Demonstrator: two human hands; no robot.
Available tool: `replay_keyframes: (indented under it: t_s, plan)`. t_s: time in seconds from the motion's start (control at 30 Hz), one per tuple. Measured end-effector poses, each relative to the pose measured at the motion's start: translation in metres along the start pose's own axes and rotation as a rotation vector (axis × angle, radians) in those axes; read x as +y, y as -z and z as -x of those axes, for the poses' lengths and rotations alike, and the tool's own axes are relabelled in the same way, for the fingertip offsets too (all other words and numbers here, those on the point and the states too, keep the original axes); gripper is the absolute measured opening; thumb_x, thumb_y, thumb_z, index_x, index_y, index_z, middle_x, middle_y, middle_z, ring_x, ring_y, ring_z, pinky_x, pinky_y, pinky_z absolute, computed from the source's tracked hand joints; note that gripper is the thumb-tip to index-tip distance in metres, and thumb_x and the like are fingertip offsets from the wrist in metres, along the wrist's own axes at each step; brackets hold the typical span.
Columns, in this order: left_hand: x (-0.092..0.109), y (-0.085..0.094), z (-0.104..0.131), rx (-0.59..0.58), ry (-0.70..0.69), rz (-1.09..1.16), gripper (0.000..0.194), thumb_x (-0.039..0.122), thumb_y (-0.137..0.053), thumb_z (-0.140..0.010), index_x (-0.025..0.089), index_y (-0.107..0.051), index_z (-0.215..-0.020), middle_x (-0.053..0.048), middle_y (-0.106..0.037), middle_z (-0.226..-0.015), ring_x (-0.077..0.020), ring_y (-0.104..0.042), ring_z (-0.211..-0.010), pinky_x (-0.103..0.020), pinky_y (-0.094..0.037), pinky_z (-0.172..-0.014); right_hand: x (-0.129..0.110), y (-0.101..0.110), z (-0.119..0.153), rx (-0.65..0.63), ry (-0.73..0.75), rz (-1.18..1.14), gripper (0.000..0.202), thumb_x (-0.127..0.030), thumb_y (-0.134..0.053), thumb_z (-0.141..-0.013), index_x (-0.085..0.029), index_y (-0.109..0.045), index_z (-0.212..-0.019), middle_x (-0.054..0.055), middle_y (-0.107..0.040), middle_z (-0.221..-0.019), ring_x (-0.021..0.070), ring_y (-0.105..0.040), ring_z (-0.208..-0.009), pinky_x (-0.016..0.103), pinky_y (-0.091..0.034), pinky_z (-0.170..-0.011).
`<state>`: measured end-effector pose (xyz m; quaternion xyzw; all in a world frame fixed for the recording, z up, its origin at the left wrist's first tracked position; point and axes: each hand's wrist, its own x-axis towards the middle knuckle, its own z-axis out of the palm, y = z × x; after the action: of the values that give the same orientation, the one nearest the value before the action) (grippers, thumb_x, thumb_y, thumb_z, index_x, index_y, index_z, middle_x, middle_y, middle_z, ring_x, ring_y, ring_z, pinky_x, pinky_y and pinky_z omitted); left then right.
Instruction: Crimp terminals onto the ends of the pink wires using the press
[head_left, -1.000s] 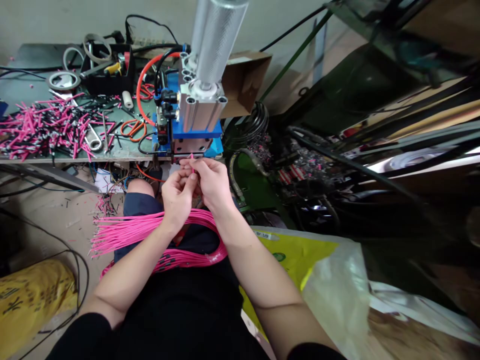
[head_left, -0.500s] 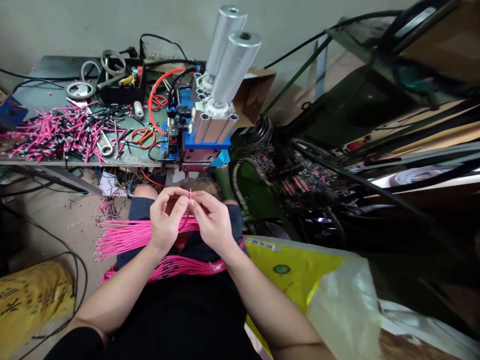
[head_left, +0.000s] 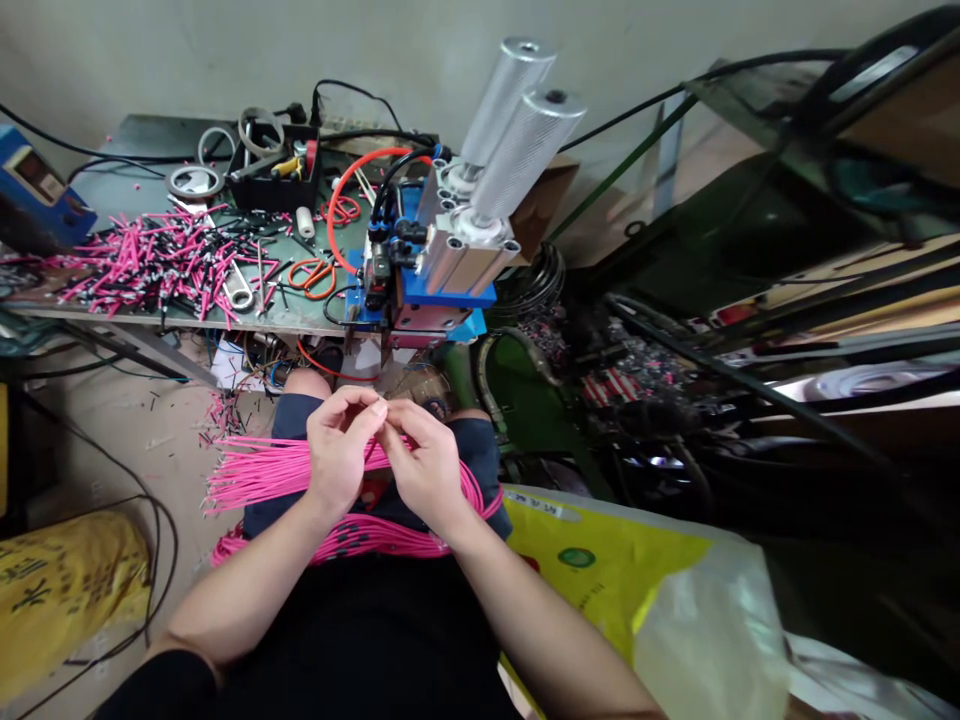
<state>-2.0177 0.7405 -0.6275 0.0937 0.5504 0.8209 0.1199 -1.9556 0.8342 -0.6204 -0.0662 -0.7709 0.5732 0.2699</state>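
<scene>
Above my lap, my left hand (head_left: 339, 450) and my right hand (head_left: 421, 458) meet at the fingertips, both pinched. What sits between the fingertips is hidden; a thin dark red strand shows just below them. A bundle of pink cables (head_left: 259, 473) lies across my thighs under both hands, its loose ends pointing left. Nearer my body runs a second pink bundle (head_left: 375, 535) with black marks along it. The press with two silver cylinders (head_left: 465, 240) stands at the table edge beyond my hands.
On the table (head_left: 300, 318) lie a pile of pink and black pieces (head_left: 157, 262), orange scissors (head_left: 311, 278), tape rolls and a black tool box (head_left: 274, 185). A yellow bag (head_left: 600, 550) is at my right, a yellow sack (head_left: 71, 600) at lower left. Green machinery (head_left: 525, 395) stands right.
The view has shifted, so the table and press appear farther right. My fingertips have closed together, and the small pink tip that stuck up between them is now hidden.
</scene>
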Motion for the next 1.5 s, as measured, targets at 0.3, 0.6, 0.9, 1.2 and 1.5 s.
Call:
replay_keyframes:
  t_s: [0.3,0.6,0.9,1.2,1.5]
  plan:
    - [0.001,0.002,-0.001,0.039,0.015,0.028,0.006,0.018,-0.081,-0.074,0.023,-0.079,-0.076,0.000,-0.071,-0.077,-0.0145,-0.066,-0.075,-0.025,-0.054,-0.074,-0.001,-0.003,-0.001,-0.009,-0.023,-0.013,0.019,-0.023,-0.061,-0.098,-0.023,-0.079,-0.093,0.007,-0.076,-0.095,0.0207,-0.069,-0.086,0.034,-0.056,-0.080]
    - [0.002,0.000,0.002,0.037,0.052,0.081,0.009,0.016,-0.085,-0.072,0.024,-0.082,-0.076,-0.001,-0.074,-0.079,-0.0146,-0.068,-0.078,-0.025,-0.055,-0.075,0.001,-0.002,0.002,0.008,-0.044,-0.042,0.018,-0.023,-0.062,-0.098,-0.023,-0.079,-0.095,0.007,-0.077,-0.097,0.0216,-0.071,-0.091,0.034,-0.056,-0.083]
    - [0.003,-0.002,0.006,0.048,0.072,0.042,0.006,0.018,-0.083,-0.073,0.022,-0.080,-0.076,0.000,-0.072,-0.078,-0.0148,-0.066,-0.077,-0.026,-0.054,-0.076,0.002,-0.004,0.005,0.016,-0.071,-0.050,0.018,-0.029,-0.063,-0.099,-0.024,-0.079,-0.092,0.007,-0.076,-0.096,0.0217,-0.070,-0.088,0.035,-0.057,-0.082]
    - [0.000,-0.005,0.007,0.061,0.015,0.005,0.007,0.016,-0.079,-0.077,0.023,-0.078,-0.077,0.001,-0.069,-0.078,-0.0125,-0.064,-0.076,-0.023,-0.051,-0.073,0.000,-0.005,0.006,0.041,-0.034,-0.050,0.018,-0.023,-0.064,-0.097,-0.023,-0.076,-0.084,0.007,-0.076,-0.092,0.0203,-0.070,-0.083,0.033,-0.056,-0.078]
    - [0.004,-0.009,0.003,0.062,0.129,0.084,0.008,0.017,-0.082,-0.070,0.023,-0.080,-0.074,0.000,-0.071,-0.078,-0.0126,-0.064,-0.075,-0.023,-0.052,-0.071,0.000,0.008,-0.002,0.025,-0.153,-0.103,0.009,-0.023,-0.071,-0.089,-0.022,-0.075,-0.081,0.006,-0.076,-0.088,0.0205,-0.070,-0.082,0.033,-0.056,-0.076]
